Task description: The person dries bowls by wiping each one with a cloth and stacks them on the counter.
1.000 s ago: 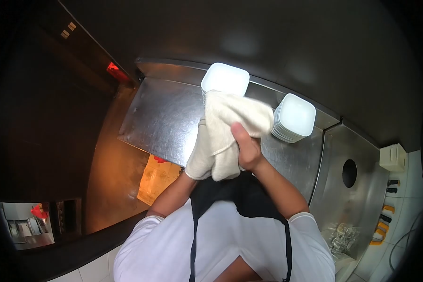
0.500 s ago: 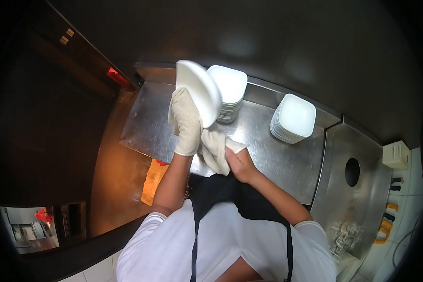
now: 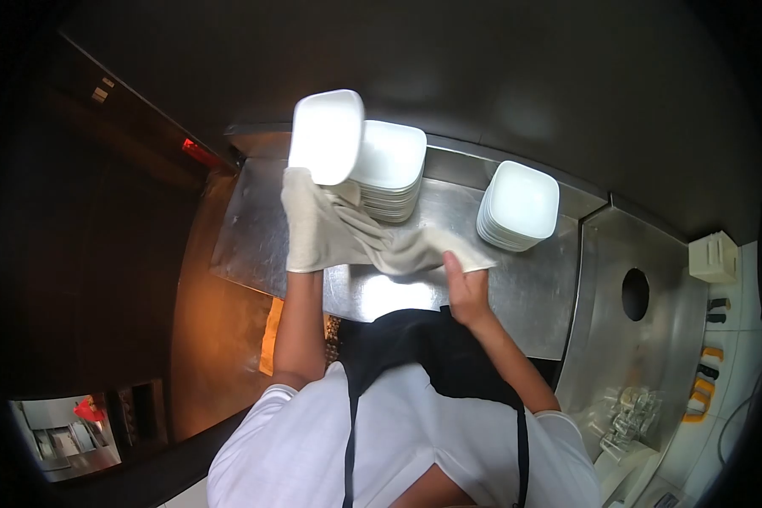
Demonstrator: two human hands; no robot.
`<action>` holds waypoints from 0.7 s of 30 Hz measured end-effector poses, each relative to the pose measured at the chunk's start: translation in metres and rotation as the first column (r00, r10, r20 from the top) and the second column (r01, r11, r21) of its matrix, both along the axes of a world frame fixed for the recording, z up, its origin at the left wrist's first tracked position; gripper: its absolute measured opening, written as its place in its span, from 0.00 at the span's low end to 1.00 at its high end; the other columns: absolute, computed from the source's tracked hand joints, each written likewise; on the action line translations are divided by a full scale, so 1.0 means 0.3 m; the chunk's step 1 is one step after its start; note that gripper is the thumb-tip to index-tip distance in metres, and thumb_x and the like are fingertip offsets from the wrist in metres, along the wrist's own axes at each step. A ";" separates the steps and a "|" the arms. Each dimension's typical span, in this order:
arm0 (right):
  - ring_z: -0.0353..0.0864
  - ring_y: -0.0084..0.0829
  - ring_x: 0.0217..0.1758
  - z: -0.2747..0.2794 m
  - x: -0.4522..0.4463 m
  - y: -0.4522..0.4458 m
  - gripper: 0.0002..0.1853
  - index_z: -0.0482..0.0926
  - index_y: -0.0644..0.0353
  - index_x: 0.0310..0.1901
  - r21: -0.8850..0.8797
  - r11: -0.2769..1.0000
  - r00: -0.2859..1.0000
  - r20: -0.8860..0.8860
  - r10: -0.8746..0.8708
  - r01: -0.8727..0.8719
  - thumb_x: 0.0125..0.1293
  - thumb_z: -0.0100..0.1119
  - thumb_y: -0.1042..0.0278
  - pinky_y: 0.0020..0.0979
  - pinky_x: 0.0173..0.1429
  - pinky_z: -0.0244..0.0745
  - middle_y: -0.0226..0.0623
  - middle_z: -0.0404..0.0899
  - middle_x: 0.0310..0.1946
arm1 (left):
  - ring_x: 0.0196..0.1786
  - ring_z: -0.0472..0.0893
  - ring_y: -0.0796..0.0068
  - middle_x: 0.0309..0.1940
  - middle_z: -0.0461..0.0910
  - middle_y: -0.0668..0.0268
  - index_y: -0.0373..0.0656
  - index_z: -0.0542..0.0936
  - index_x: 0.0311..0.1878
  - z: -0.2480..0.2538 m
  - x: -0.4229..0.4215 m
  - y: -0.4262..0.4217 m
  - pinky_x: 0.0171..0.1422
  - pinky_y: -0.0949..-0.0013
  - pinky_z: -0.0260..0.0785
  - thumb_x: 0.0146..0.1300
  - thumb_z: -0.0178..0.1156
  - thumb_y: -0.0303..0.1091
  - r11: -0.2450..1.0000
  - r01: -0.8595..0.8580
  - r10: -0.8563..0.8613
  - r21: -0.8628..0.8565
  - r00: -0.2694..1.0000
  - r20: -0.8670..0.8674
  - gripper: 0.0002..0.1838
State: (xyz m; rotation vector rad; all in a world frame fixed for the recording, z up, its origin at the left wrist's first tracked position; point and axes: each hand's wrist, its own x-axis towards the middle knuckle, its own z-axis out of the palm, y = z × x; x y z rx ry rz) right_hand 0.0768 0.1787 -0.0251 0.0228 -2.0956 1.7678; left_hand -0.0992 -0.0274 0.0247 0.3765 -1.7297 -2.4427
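Observation:
My left hand (image 3: 303, 216), wrapped in beige cloth, grips a white square plate (image 3: 327, 135) by its near edge and holds it up tilted. The cloth (image 3: 398, 251) stretches from there across to my right hand (image 3: 467, 284), which is closed on its other end, thumb on top. Just right of the held plate, a tall stack of white plates (image 3: 391, 157) stands on the steel counter (image 3: 449, 207). Left fingers are hidden under the fabric.
A second stack of white plates (image 3: 525, 203) stands farther right. Beyond it, a steel counter with a round hole (image 3: 635, 295) holds several clear glass items (image 3: 631, 419). A white box (image 3: 711, 256) and yellow-handled tools (image 3: 701, 398) are at the right wall.
The plate has turned so its flat face shows and has shifted left. My right hand has moved right and forward, pulling the cloth out between both hands.

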 end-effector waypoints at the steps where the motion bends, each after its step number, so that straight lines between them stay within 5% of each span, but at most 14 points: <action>1: 0.84 0.51 0.61 0.014 -0.033 0.039 0.18 0.82 0.70 0.60 0.089 0.996 0.995 -0.096 0.014 -0.005 0.79 0.51 0.66 0.42 0.68 0.73 0.54 0.85 0.56 | 0.34 0.76 0.68 0.36 0.77 0.63 0.37 0.79 0.44 -0.088 -0.041 -0.058 0.37 0.62 0.72 0.74 0.47 0.42 0.996 -0.028 0.017 -0.083 0.991 -0.133 0.18; 2: 0.82 0.51 0.63 0.034 -0.075 0.071 0.19 0.81 0.70 0.61 0.178 0.984 0.981 -0.191 0.041 -0.006 0.79 0.51 0.67 0.42 0.70 0.71 0.54 0.84 0.58 | 0.35 0.77 0.68 0.37 0.78 0.63 0.38 0.79 0.44 -0.172 -0.079 -0.115 0.38 0.63 0.72 0.73 0.48 0.41 0.985 -0.073 0.030 -0.157 0.964 -0.264 0.16; 4: 0.79 0.52 0.67 0.079 -0.169 0.098 0.21 0.80 0.69 0.63 0.292 0.955 0.951 -0.306 0.038 0.055 0.78 0.53 0.64 0.44 0.74 0.67 0.53 0.82 0.62 | 0.35 0.78 0.67 0.37 0.79 0.61 0.37 0.79 0.45 -0.186 -0.066 -0.142 0.39 0.63 0.73 0.72 0.48 0.40 0.995 -0.095 0.085 -0.030 0.965 -0.249 0.16; 8: 0.75 0.51 0.70 0.157 -0.514 0.068 0.25 0.79 0.65 0.64 0.355 0.925 0.973 -0.127 0.194 -0.138 0.74 0.61 0.55 0.44 0.74 0.68 0.52 0.79 0.64 | 0.34 0.80 0.66 0.38 0.81 0.58 0.36 0.79 0.47 -0.178 -0.047 -0.101 0.39 0.64 0.76 0.71 0.48 0.39 0.943 -0.094 0.099 0.318 0.995 0.001 0.16; 10: 0.77 0.53 0.68 0.134 -0.709 0.036 0.24 0.79 0.63 0.60 0.685 0.697 0.977 0.143 0.158 -0.213 0.70 0.65 0.54 0.47 0.71 0.71 0.51 0.81 0.59 | 0.34 0.82 0.65 0.38 0.82 0.57 0.35 0.79 0.48 -0.179 -0.056 -0.060 0.40 0.64 0.77 0.71 0.48 0.38 0.921 -0.055 0.047 0.386 0.998 0.030 0.16; 11: 0.78 0.53 0.65 0.046 -0.771 0.023 0.25 0.78 0.65 0.57 0.738 0.662 0.987 0.034 0.157 -0.130 0.67 0.67 0.54 0.50 0.68 0.74 0.52 0.81 0.55 | 0.34 0.82 0.65 0.38 0.82 0.56 0.34 0.79 0.48 -0.172 -0.064 -0.035 0.40 0.64 0.78 0.70 0.48 0.38 0.914 -0.022 0.012 0.406 1.000 0.027 0.17; 12: 0.79 0.52 0.65 0.024 -0.826 0.014 0.29 0.76 0.67 0.60 0.836 0.508 0.977 0.141 0.163 -0.205 0.65 0.68 0.54 0.49 0.67 0.75 0.52 0.81 0.57 | 0.32 0.82 0.64 0.37 0.82 0.56 0.35 0.78 0.48 -0.157 -0.060 -0.013 0.38 0.64 0.78 0.70 0.47 0.39 0.910 0.050 -0.053 0.411 0.999 -0.004 0.18; 17: 0.83 0.57 0.59 -0.003 -0.911 -0.132 0.21 0.81 0.69 0.55 0.730 0.625 0.960 0.243 0.140 -0.276 0.62 0.59 0.66 0.49 0.65 0.77 0.59 0.83 0.55 | 0.18 0.78 0.65 0.28 0.81 0.56 0.34 0.77 0.49 -0.203 -0.079 0.013 0.22 0.65 0.72 0.70 0.40 0.41 0.897 0.213 -0.245 0.388 0.969 0.033 0.22; 20: 0.83 0.60 0.57 -0.012 -0.939 -0.170 0.20 0.85 0.70 0.50 0.453 0.728 0.844 0.419 0.336 -0.515 0.60 0.53 0.70 0.49 0.64 0.77 0.62 0.85 0.50 | 0.14 0.75 0.65 0.21 0.77 0.56 0.34 0.77 0.49 -0.138 -0.069 0.046 0.18 0.64 0.69 0.70 0.39 0.40 0.890 0.195 -0.218 0.412 0.976 0.009 0.21; 21: 0.85 0.56 0.54 -0.003 -0.926 -0.172 0.20 0.86 0.71 0.47 0.392 0.703 0.802 0.357 0.479 -0.594 0.59 0.51 0.70 0.46 0.62 0.78 0.62 0.86 0.47 | 0.14 0.75 0.64 0.21 0.77 0.55 0.34 0.76 0.48 -0.138 -0.077 0.054 0.18 0.64 0.69 0.70 0.39 0.40 0.889 0.184 -0.199 0.420 0.980 -0.008 0.21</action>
